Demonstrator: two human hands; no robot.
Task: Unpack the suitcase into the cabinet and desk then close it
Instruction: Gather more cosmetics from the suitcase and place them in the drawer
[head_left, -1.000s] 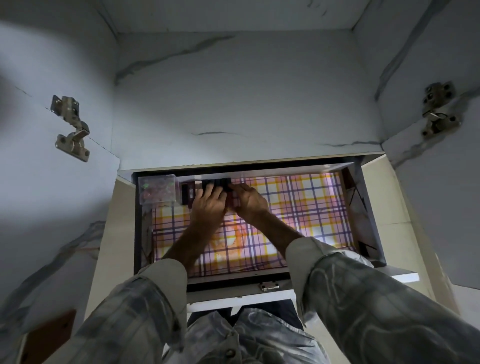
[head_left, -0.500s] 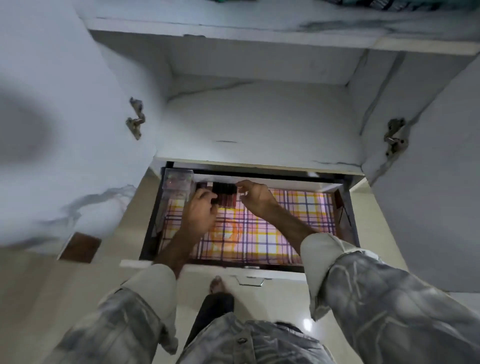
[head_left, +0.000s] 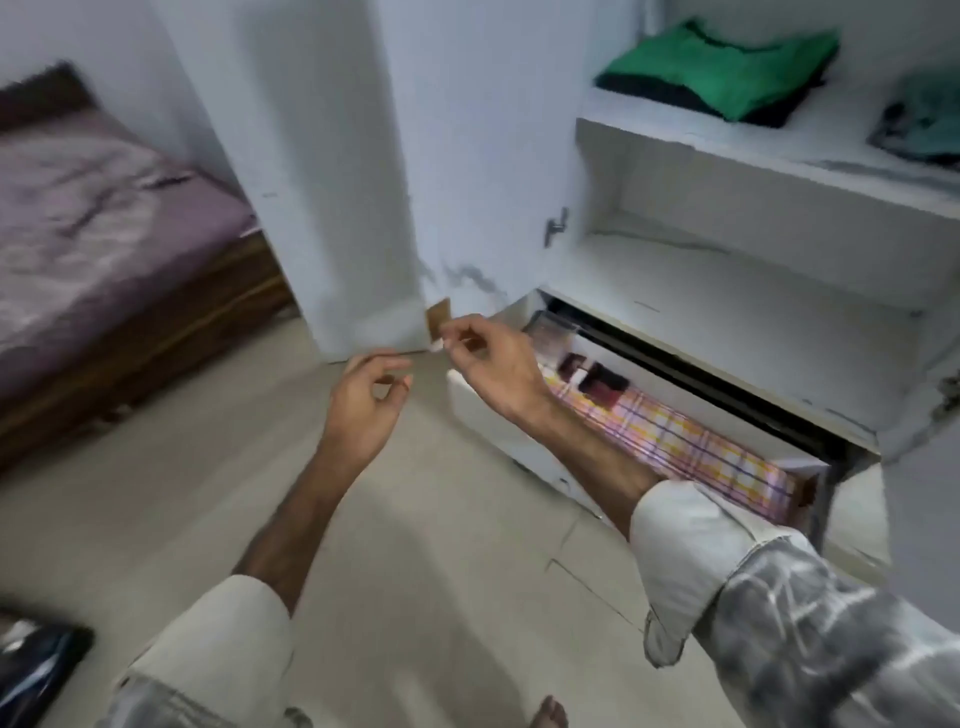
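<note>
Both hands empty, fingers loosely curled: left hand (head_left: 363, 405) and right hand (head_left: 493, 364) are raised over the floor in front of the open drawer (head_left: 498, 415), having withdrawn from the dark boxes (head_left: 597, 376) at its back since the earlier frame. Boxes lie on the plaid liner (head_left: 675, 441). Above the drawer, a green garment (head_left: 727, 67) sits on the cabinet shelf (head_left: 779, 150); left of the drawer, a bed (head_left: 104, 234).
</note>
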